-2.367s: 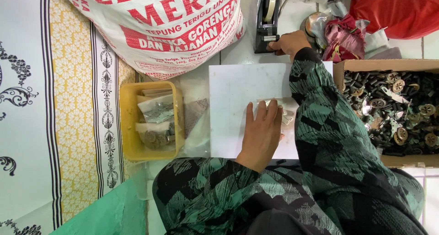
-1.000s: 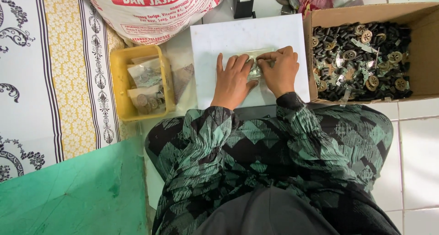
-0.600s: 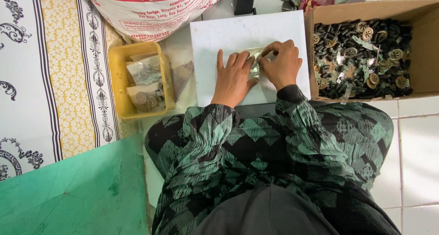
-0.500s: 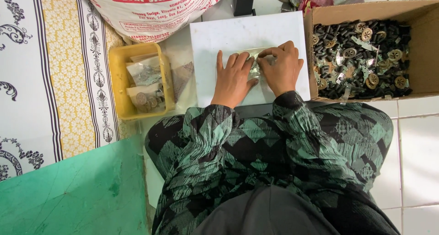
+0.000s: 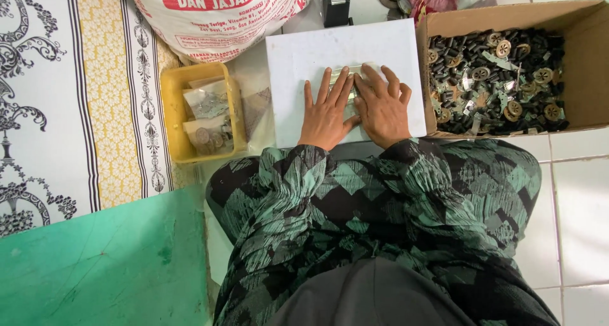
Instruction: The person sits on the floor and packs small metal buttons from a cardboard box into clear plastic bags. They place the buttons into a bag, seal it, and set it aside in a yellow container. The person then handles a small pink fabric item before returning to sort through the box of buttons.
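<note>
In the head view, the left hand (image 5: 327, 112) and right hand (image 5: 382, 106) are lying flat, fingers spread, side by side on a small clear packet (image 5: 351, 73) at the middle of a white board (image 5: 298, 59). A cardboard box (image 5: 587, 53) of dark parts is sitting at three o'clock, a yellow tray (image 5: 172, 110) at nine o'clock

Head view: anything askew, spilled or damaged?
Nothing stands out. Both hands, left hand and right hand, press flat on a small clear packet on the white board. Parts stay inside the cardboard box; bagged packets sit in the yellow tray.
</note>
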